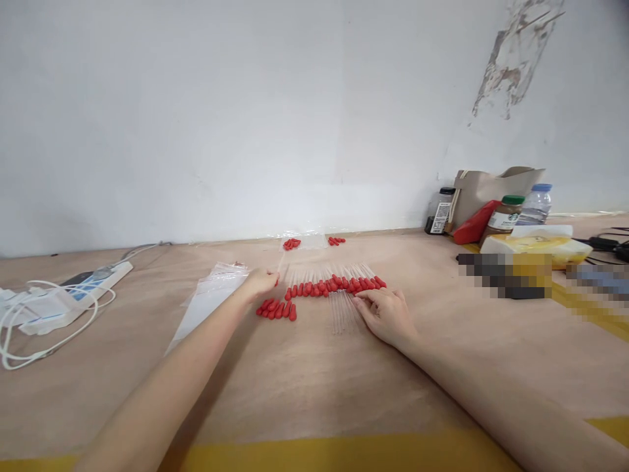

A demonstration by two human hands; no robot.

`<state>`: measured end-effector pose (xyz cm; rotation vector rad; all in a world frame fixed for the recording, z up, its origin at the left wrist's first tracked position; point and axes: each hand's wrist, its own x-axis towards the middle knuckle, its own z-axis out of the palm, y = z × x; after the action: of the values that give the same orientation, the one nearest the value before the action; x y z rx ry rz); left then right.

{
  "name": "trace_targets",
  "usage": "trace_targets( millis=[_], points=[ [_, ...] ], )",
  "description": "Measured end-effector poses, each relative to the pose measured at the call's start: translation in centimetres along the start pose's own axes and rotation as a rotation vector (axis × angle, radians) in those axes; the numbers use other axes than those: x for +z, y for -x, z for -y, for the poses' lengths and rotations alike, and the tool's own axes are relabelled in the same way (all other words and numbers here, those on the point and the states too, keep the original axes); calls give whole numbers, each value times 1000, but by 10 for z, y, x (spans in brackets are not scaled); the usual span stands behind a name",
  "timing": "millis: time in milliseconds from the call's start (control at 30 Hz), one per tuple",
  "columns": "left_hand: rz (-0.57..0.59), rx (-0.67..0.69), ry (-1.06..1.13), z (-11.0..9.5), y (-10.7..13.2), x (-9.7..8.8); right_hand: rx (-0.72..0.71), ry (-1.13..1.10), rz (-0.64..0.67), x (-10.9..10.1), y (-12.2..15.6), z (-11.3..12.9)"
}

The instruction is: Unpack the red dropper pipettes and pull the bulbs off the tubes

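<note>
My left hand (264, 282) is closed on a dropper, its thin clear tube pointing up toward the wall and its red bulb partly hidden by my fingers. My right hand (384, 312) has its fingertips pinched together at the upper ends of a bunch of bare clear glass tubes (340, 313). Just beyond the hands lies a row of droppers (339, 282), red bulbs toward me and clear tubes pointing away. Several loose red rubber bulbs (278, 309) lie in a small group nearer me, right of my left forearm.
Clear plastic bags (209, 295) lie left of my left hand. More red bulbs (291, 244) rest by plastic near the wall. A power strip (78, 301) with white cables is at left. Bottles (535, 206), a beige bag (474, 196) and a tissue pack (535, 246) stand at right.
</note>
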<state>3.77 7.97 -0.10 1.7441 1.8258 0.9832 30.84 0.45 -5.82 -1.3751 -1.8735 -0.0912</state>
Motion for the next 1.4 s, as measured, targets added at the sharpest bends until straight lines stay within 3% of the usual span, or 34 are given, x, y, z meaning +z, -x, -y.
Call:
trace_targets(
  millis=[167,200,300,367,500,667,867,1400],
  points=[
    [-42,298,-132,-7,49,-4,-67,-40,-171,-4,-1,-1],
    [-42,462,-226,-7,61,-1,-110,-46,-191,-5,-1,0],
    [-75,802,-381,-2,88,13,-300,-31,-132,-10,1,5],
    [-103,907,-374,3,96,23,-419,-12,-56,-10,2,10],
    [-132,982,-310,9,97,36,-526,-10,-9,-3,4,19],
    [-146,1028,-323,7,97,37,-567,-10,21,5,4,24],
    [-89,1111,-385,6,99,34,-606,-14,26,-1,6,26],
    [-161,1382,-514,0,106,29,-649,-44,64,-12,16,22]
  ],
)
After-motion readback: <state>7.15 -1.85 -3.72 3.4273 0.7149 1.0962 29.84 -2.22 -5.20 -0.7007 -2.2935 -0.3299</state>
